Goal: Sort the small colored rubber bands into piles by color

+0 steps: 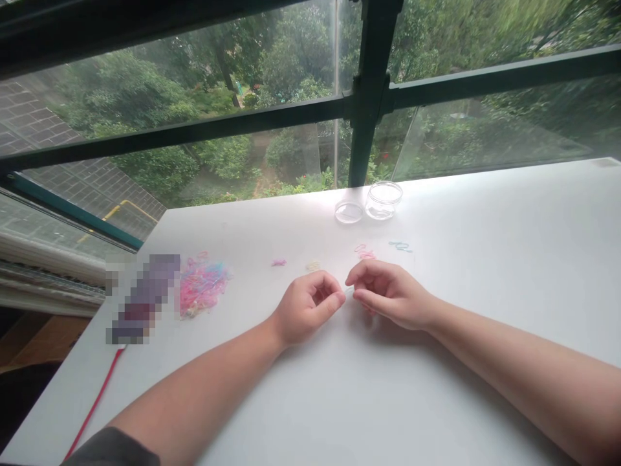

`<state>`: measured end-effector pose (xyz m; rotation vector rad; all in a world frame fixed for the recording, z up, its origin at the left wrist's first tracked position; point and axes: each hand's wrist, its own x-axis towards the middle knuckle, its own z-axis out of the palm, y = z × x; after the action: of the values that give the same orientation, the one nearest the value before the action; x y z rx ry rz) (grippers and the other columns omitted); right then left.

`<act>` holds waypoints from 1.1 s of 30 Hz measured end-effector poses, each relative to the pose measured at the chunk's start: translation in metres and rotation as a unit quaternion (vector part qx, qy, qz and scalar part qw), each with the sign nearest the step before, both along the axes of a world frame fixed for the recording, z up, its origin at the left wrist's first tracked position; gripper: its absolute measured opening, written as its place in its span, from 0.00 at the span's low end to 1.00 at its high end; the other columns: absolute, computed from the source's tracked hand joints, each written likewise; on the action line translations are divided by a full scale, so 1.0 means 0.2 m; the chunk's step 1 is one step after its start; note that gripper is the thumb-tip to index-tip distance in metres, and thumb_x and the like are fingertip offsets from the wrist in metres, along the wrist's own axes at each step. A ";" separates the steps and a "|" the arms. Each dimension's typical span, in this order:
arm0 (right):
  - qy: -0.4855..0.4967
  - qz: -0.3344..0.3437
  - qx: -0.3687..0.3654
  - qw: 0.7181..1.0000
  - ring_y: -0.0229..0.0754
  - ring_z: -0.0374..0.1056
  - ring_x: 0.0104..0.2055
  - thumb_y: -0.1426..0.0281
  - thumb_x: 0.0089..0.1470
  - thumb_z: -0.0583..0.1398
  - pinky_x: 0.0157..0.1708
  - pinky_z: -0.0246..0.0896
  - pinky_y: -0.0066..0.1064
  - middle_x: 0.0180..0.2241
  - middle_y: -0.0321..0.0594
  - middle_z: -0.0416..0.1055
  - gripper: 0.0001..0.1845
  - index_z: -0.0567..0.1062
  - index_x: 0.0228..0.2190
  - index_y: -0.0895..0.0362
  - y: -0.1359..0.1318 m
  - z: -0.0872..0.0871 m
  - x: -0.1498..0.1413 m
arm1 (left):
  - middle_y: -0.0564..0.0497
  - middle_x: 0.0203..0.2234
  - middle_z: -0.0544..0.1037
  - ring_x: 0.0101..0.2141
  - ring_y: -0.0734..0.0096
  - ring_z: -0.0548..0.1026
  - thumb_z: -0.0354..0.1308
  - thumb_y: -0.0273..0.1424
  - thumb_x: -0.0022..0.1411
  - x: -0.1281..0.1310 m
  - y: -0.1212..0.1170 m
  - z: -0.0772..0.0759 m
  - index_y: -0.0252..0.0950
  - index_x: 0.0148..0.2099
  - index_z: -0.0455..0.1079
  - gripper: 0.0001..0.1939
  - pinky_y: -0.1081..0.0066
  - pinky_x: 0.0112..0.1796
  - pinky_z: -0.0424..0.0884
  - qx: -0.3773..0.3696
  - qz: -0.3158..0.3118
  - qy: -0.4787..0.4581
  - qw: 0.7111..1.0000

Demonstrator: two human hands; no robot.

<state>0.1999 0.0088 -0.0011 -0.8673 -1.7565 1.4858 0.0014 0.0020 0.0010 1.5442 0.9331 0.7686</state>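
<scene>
— As the head view is catalogued with the two hands at the dial's centre, which items stand there?

— Item one: left hand [308, 309], thumb and forefinger meeting, apparently pinching a thin pale strand [348, 290]. Item two: right hand [392, 294], loosely curled, a gap between thumb and forefinger; whether it grips the strand, I cannot tell. Strand location: between the two hands, over the desk [349, 401].

— Surrounding lots?

— Nine o'clock: mixed pile of coloured strands [206, 288], the largest lot. Ten: small purple bunch [279, 263]. Between ten and eleven: cream bunch [313, 265]. One: pink bunch [366, 254], just beyond the right hand. Between one and two: teal bunch [400, 246]. Twelve, far side: shallow clear dish [348, 212]; just beside it, towards one, taller clear jar [383, 202].

— Step in hand?

— By judgement: fingertip handling of one strand, apart from the colour-grouped lots.

— Next move calls for?

— Probably a light, steady left pinch and a closer right one; so thin a strand could easily slip.
</scene>
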 end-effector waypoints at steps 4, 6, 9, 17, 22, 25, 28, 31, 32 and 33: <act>-0.013 -0.003 0.002 1.000 0.32 0.56 0.20 0.69 0.56 0.55 0.20 0.53 0.25 0.18 0.31 0.60 0.07 0.65 0.28 0.58 0.00 0.00 0.00 | 0.52 0.24 0.68 0.26 0.76 0.63 0.55 0.34 0.58 0.00 0.00 -0.01 0.33 0.32 0.64 0.08 0.74 0.28 0.60 0.004 -0.003 0.022 1.000; -0.012 0.005 -0.005 1.000 0.32 0.56 0.20 0.69 0.56 0.54 0.20 0.53 0.25 0.19 0.31 0.60 0.06 0.64 0.28 0.57 -0.01 0.00 -0.01 | 0.52 0.24 0.68 0.26 0.76 0.64 0.55 0.34 0.58 0.00 -0.01 0.00 0.33 0.32 0.64 0.08 0.74 0.28 0.60 0.002 -0.007 0.029 1.000; -0.012 0.014 -0.012 1.000 0.33 0.56 0.21 0.70 0.57 0.53 0.21 0.53 0.25 0.20 0.32 0.60 0.06 0.62 0.28 0.57 -0.02 -0.01 -0.01 | 0.52 0.23 0.68 0.26 0.76 0.63 0.54 0.34 0.59 -0.01 0.00 0.00 0.33 0.31 0.64 0.08 0.74 0.28 0.60 0.001 -0.023 0.033 0.999; -0.061 -0.089 0.153 0.982 0.33 0.53 0.24 0.76 0.54 0.53 0.25 0.50 0.26 0.22 0.32 0.58 0.07 0.61 0.25 0.57 0.03 0.04 0.06 | 0.53 0.23 0.66 0.26 0.76 0.62 0.53 0.34 0.59 -0.04 0.04 0.00 0.33 0.30 0.63 0.10 0.74 0.29 0.58 -0.024 -0.018 -0.007 1.000; -0.089 -0.138 0.206 0.965 0.34 0.54 0.24 0.77 0.52 0.53 0.26 0.51 0.27 0.22 0.33 0.58 0.06 0.62 0.26 0.56 0.03 0.05 0.07 | 0.53 0.24 0.66 0.28 0.76 0.63 0.53 0.34 0.60 -0.04 0.05 0.00 0.33 0.30 0.63 0.10 0.74 0.30 0.59 -0.015 0.016 0.002 1.000; -0.132 -0.154 0.230 0.952 0.34 0.56 0.25 0.77 0.51 0.54 0.27 0.53 0.27 0.23 0.34 0.62 0.05 0.64 0.26 0.57 0.07 0.07 0.10 | 0.53 0.24 0.67 0.28 0.76 0.63 0.54 0.35 0.59 -0.04 0.05 0.00 0.33 0.30 0.64 0.10 0.75 0.30 0.60 -0.021 0.012 0.016 1.000; -0.204 -0.212 0.269 0.917 0.34 0.56 0.24 0.76 0.50 0.55 0.26 0.52 0.27 0.22 0.34 0.62 0.04 0.67 0.25 0.57 0.15 0.08 0.20 | 0.53 0.24 0.66 0.27 0.75 0.63 0.54 0.35 0.59 -0.05 0.04 0.00 0.34 0.31 0.64 0.09 0.75 0.30 0.60 -0.024 0.001 0.029 0.999; -0.264 -0.271 0.286 0.881 0.34 0.56 0.24 0.75 0.48 0.56 0.26 0.52 0.27 0.22 0.34 0.63 0.03 0.69 0.25 0.58 0.23 0.06 0.34 | 0.53 0.24 0.65 0.28 0.75 0.63 0.54 0.35 0.59 -0.05 0.04 -0.01 0.34 0.31 0.64 0.09 0.75 0.30 0.60 -0.025 -0.007 0.040 0.999; -0.272 -0.292 0.269 0.876 0.34 0.55 0.23 0.74 0.48 0.56 0.25 0.51 0.27 0.20 0.33 0.61 0.03 0.70 0.25 0.58 0.25 0.05 0.38 | 0.53 0.25 0.65 0.28 0.75 0.63 0.54 0.35 0.59 -0.05 0.04 -0.01 0.35 0.31 0.64 0.09 0.75 0.30 0.60 -0.025 -0.009 0.043 0.999; -0.279 -0.305 0.256 0.874 0.34 0.54 0.22 0.74 0.48 0.56 0.24 0.50 0.26 0.19 0.32 0.59 0.03 0.70 0.25 0.58 0.27 0.03 0.41 | 0.53 0.25 0.65 0.28 0.75 0.62 0.54 0.36 0.59 -0.06 0.04 -0.01 0.35 0.31 0.64 0.09 0.75 0.30 0.60 -0.025 -0.010 0.044 0.999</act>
<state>0.2828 0.0623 0.0046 -1.4647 -1.8682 0.3359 -0.0097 0.0102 -0.0013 1.5521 0.9933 0.6622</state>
